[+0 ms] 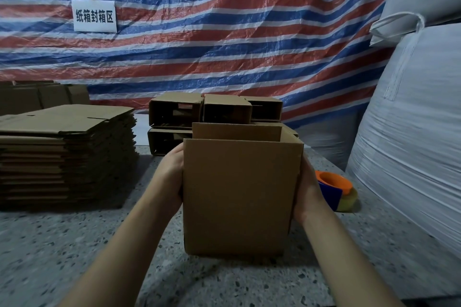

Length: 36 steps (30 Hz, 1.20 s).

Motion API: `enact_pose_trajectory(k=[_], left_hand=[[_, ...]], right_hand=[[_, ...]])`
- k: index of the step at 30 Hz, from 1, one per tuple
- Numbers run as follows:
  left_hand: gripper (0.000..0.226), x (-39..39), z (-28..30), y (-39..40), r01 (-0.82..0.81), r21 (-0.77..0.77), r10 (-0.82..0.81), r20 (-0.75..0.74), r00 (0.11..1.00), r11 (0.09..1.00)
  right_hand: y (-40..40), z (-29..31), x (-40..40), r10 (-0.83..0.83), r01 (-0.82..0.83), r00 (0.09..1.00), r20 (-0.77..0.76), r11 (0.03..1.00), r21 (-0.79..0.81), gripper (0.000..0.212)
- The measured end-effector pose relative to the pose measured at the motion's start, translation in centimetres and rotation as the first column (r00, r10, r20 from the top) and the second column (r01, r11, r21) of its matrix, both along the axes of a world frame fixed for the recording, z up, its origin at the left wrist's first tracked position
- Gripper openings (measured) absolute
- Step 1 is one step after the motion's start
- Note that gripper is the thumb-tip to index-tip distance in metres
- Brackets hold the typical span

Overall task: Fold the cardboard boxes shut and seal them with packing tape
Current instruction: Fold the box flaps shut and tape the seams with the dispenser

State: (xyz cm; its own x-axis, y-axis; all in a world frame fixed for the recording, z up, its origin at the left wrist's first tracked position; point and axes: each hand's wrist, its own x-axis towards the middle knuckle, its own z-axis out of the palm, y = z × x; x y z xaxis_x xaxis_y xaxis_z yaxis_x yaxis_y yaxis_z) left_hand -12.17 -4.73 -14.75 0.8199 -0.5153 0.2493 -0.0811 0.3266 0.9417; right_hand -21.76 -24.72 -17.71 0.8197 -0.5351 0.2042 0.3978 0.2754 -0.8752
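Now both hands [172, 177] around box [239, 194]

Packing area of a warehouse: striped tarpaulin wall [224, 32], stacked flat cartons [64, 154], bulk sacks [411, 132], "carton sealing area" sign [94, 16].

Both forearms stretched forward, bare. Left hand [172, 177] and right hand [308, 189] set palms inward, facing each other, pressed flat; fingers mostly hidden.

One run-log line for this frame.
left hand: holds box side | right hand: holds box side | box: upright, unsealed | tape dispenser: untouched
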Motion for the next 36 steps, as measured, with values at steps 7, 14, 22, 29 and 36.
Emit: enact_pose_trajectory(k=[7,14,22,29,36], left_hand=[[0.043,0.2,-0.4,-0.2,-0.009,-0.034,0.009,0.008,1.0,0.999],[0.024,0.5,-0.5,-0.5,-0.035,-0.023,0.035,-0.006,0.999,0.999],[0.052,-0.1,0.1,-0.8,-0.022,-0.009,0.021,-0.138,0.99,1.0],[0.097,1.3,-0.8,1.4,0.233,0.099,-0.249,0.224,0.942,0.968],[0.055,2.1,-0.8,1.5,0.173,0.152,-0.198,0.165,0.966,0.973]], right_hand=[[-0.3,0.1,-0.3,-0.005,0.006,1.0,-0.021,0.998,0.069,0.058],[-0.2,0.9,-0.5,0.05,-0.046,0.994,-0.094,0.998,0.041,0.047],[-0.6,2.3,-0.5,0.087,-0.126,0.963,-0.254,0.981,-0.144,0.065],[-0.5,2.0,-0.6,0.098,-0.13,0.96,-0.263,0.986,-0.109,0.063],[-0.8,1.7,-0.4,0.073,-0.107,0.956,-0.284,0.988,-0.109,0.065]])
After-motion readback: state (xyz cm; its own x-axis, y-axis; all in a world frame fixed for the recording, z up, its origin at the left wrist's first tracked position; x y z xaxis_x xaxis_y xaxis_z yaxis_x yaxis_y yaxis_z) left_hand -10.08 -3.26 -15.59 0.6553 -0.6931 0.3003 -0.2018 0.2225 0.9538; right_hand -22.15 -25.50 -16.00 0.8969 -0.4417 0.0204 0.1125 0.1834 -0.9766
